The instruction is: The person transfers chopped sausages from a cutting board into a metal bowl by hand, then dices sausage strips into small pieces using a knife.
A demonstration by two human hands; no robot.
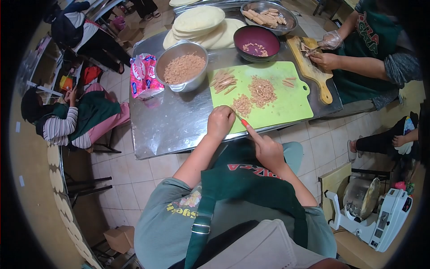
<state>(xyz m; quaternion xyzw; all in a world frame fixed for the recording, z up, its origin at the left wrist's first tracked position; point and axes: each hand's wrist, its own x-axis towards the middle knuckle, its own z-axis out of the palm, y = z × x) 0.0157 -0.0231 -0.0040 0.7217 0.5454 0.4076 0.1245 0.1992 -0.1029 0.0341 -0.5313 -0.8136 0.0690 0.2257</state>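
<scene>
My right hand [270, 151] is closed around a knife with an orange-red handle [244, 122], its index finger stretched along the handle. The knife's blade points up and left, towards my left hand. Curled fingers make up my left hand [220, 122] at the near edge of the green cutting board [289, 107]; whatever it pinches is hidden. Just beyond it lies a small heap of diced sausage [242, 105], beside a larger diced heap [262, 91]. Sausage strips [223, 81] lie at the board's left, and a few more strips [289, 82] at its right.
A metal pot [182, 87] of diced sausage, a pink packet [144, 78], stacked flat dough rounds [199, 20], a purple bowl [273, 42] and a bowl of sausages [291, 22] surround the board. At right, a co-worker's hands [324, 60] work over a wooden board [325, 93].
</scene>
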